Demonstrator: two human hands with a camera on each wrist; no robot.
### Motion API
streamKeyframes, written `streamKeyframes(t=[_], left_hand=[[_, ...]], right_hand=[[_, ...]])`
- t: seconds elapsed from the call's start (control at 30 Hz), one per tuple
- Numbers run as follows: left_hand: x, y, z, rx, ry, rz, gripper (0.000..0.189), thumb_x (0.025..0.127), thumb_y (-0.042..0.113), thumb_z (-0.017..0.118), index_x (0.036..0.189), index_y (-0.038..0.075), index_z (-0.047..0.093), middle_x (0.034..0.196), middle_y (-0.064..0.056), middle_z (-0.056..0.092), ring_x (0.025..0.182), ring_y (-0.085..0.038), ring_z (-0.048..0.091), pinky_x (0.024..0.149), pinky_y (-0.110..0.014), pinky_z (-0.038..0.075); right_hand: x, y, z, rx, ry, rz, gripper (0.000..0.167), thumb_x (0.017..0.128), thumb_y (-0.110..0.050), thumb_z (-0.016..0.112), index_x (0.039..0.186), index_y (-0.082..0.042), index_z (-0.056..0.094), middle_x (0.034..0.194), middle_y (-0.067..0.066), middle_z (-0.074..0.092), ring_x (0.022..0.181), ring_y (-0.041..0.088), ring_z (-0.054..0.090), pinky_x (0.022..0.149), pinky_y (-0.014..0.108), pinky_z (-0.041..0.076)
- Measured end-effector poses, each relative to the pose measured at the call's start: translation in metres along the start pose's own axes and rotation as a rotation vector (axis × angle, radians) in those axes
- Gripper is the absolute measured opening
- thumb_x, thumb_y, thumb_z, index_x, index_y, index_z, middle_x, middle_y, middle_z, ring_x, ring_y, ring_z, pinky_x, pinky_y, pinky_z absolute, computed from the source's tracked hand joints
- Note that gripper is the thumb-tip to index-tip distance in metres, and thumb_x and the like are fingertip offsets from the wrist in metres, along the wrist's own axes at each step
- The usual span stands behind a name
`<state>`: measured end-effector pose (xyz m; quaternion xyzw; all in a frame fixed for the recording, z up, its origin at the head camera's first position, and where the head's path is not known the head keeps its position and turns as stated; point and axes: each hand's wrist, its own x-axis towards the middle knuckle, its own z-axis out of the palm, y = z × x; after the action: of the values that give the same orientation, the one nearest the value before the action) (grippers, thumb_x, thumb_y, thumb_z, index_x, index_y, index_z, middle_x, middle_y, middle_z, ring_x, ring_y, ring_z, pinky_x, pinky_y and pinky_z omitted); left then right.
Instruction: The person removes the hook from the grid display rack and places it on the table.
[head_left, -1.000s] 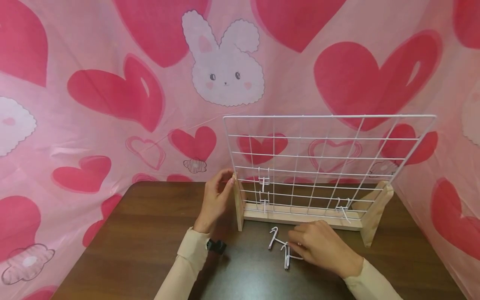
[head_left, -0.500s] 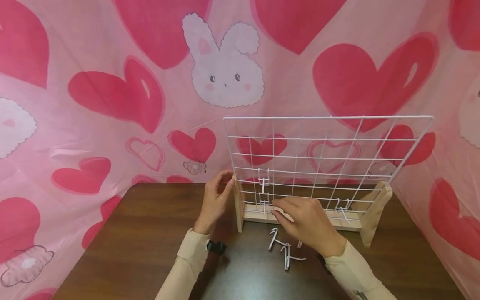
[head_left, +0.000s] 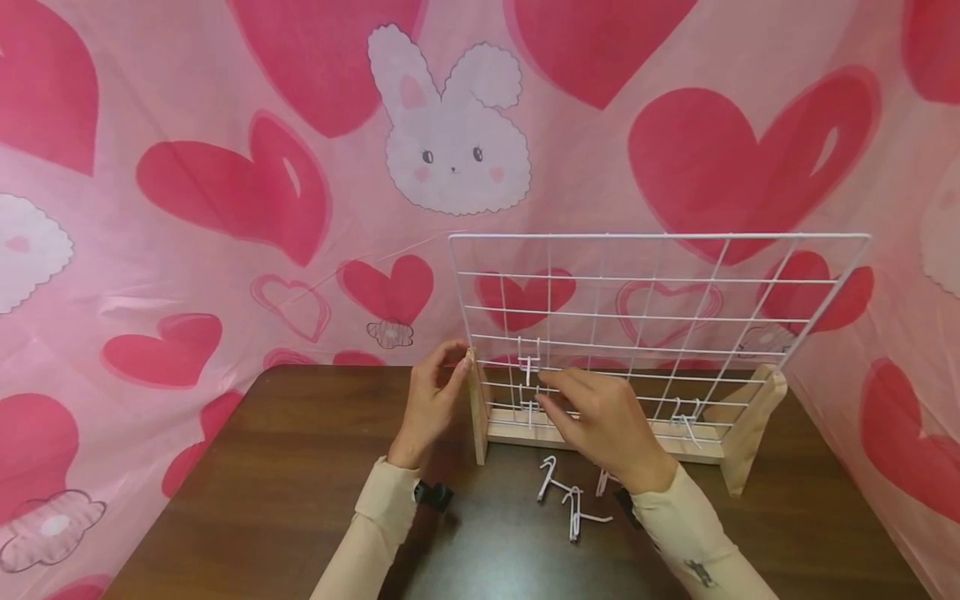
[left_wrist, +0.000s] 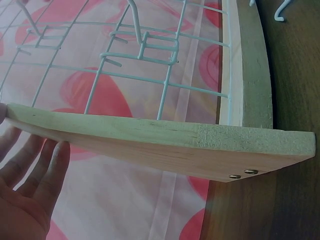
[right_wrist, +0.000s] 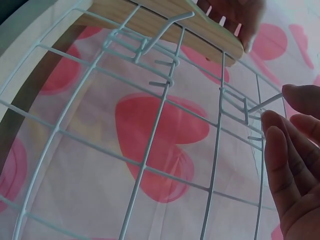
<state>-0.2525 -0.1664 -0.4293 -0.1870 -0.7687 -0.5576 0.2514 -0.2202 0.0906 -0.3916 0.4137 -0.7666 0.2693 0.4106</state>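
Three white hooks on the wire grid; with the right hand slightly parted around the prong of the upper-left hook, cannot tell if touching; pinching the left wooden support with the left hand; three loose hooks on the dark table in front

Wrinkly pink backdrop, big red hearts, cute white bunny. Dark wood-grain table, soft glare up front.

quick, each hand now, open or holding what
Left hand: holding the flat, pale wooden side panel.
Right hand: open, beside a white bent-wire hook; contact unclear.
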Motion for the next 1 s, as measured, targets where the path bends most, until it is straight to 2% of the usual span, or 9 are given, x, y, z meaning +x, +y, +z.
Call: streamKeyframes(t=[0.27,0.43,0.53,0.73,1.0], left_hand=[[0.001,0.0,-0.001,0.007,-0.004,-0.003,0.02,0.101,0.007,0.066,0.119,0.0,0.07,0.109,-0.02,0.076,0.094,-0.009,0.068,0.083,-0.033,0.061],[0.001,0.001,-0.001,0.005,-0.012,-0.001,0.021,0.101,0.007,0.065,0.12,-0.001,0.069,0.11,-0.023,0.075,0.095,-0.018,0.07,0.081,-0.024,0.059],[0.0,0.001,0.0,0.001,-0.012,0.0,0.021,0.101,0.007,0.066,0.12,-0.001,0.069,0.109,-0.022,0.075,0.094,-0.02,0.07,0.08,-0.02,0.057],[0.0,0.002,0.001,0.01,-0.01,-0.004,0.021,0.101,0.007,0.065,0.12,0.0,0.069,0.11,-0.02,0.076,0.095,-0.015,0.069,0.08,-0.02,0.057],[-0.001,0.0,0.0,0.028,-0.011,0.008,0.021,0.101,0.007,0.065,0.121,0.001,0.069,0.11,-0.019,0.076,0.095,-0.016,0.07,0.08,-0.021,0.058]], right_hand=[[0.006,-0.001,0.009,0.021,-0.009,0.069,0.037,0.072,-0.003,0.091,0.106,-0.001,0.076,0.094,0.011,0.08,0.069,0.013,0.071,0.062,0.03,0.06],[0.01,-0.002,0.013,-0.016,-0.009,0.086,0.039,0.074,-0.006,0.09,0.111,-0.002,0.077,0.102,0.013,0.081,0.08,0.022,0.077,0.069,0.037,0.063],[0.012,-0.004,0.015,-0.049,-0.012,0.087,0.036,0.074,-0.008,0.091,0.108,-0.005,0.08,0.098,0.01,0.081,0.079,0.023,0.077,0.07,0.037,0.063],[0.015,-0.007,0.021,-0.093,-0.008,0.045,0.018,0.076,-0.004,0.089,0.092,-0.007,0.082,0.08,0.003,0.074,0.066,0.015,0.069,0.06,0.03,0.057],[0.015,-0.008,0.025,-0.088,0.018,0.04,0.017,0.075,0.003,0.084,0.089,-0.005,0.08,0.079,0.004,0.075,0.067,0.016,0.071,0.061,0.032,0.058]])
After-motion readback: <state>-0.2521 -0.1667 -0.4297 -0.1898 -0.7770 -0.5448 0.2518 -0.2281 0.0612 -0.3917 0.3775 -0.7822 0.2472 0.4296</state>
